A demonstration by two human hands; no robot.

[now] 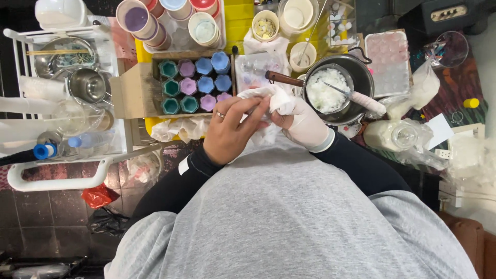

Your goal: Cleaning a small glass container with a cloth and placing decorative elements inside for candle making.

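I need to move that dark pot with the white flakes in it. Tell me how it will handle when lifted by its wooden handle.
The pot will probably feel front-heavy, since its one handle juts out to one side. The loose white flakes look light but could shift or spill if it tilts. The utensil resting across its rim would likely slide off.

Little room lay open around the two hands, left hand (230, 132) and gloved right hand (305, 126), which met over a white cloth (276, 98). At twelve o'clock a cardboard box of hexagonal cups (194, 85) blocked the way; at one o'clock stood a dark pot (361, 77). At nine o'clock a white rack (62, 181) closed in. Only six o'clock, toward the body, was free.
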